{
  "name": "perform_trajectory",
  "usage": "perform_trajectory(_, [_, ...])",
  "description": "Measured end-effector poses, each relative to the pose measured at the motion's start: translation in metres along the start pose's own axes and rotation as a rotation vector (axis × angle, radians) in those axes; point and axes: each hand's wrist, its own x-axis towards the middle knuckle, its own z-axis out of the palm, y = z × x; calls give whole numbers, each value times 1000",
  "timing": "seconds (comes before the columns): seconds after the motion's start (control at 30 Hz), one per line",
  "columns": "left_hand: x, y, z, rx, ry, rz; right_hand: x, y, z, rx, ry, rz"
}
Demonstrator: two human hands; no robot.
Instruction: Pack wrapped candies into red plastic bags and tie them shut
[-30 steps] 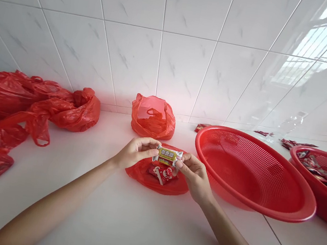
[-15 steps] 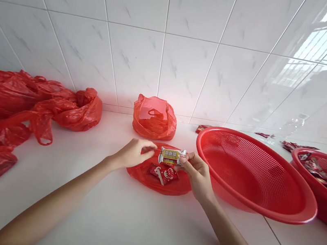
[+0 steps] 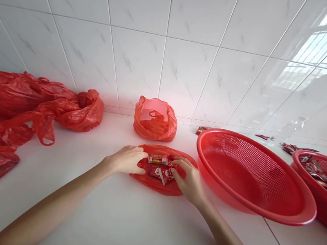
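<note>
A flat red plastic bag (image 3: 154, 183) lies on the white counter in front of me. On it rest a yellow-labelled candy (image 3: 158, 159) and a red wrapped candy (image 3: 163, 174). My left hand (image 3: 125, 160) is at the bag's left edge, knuckles up, fingers curled down onto the plastic. My right hand (image 3: 188, 177) rests on the bag's right side, fingers loosely spread beside the red candy and holding nothing.
A large empty red mesh basket (image 3: 261, 210) stands to the right, and a second red basket (image 3: 324, 206) with wrapped candies sits at the far right. A filled red bag (image 3: 155, 119) stands by the tiled wall. Several crumpled red bags (image 3: 13, 111) lie at the left.
The yellow candy, held up between both hands, then in the right hand alone, now lies on the flat bag. Both hands have come down onto the bag's sides.
</note>
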Motion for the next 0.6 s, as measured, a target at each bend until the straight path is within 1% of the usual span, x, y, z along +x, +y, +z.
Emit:
perform_trajectory(0.1, [0,-6,4,-37,-30,-13,0,-2,-6,-112,-51,-52])
perform_trajectory(0.17, [0,-11,3,-92,-2,10,-3,-4,-11,-243,-106,-56])
perform_trajectory(0.2, [-1,-14,1,-125,34,30,-6,-5,-13,-320,-127,-56])
perform_trajectory(0.27, [-2,-17,-7,-213,157,67,-12,-8,-20,-456,-160,-62])
perform_trajectory(0.37, [-8,-19,-27,-428,434,96,-22,-12,-30,-573,-190,-78])
perform_trajectory(0.43, [-14,-18,-41,-610,593,103,-28,-16,-36,-654,-169,-48])
perform_trajectory(0.5, [-22,-16,-53,-799,681,108,-33,-21,-39,-754,-138,35])
perform_trajectory(0.6, [-34,-11,-65,-1016,756,146,-39,-26,-40,-842,-143,184])
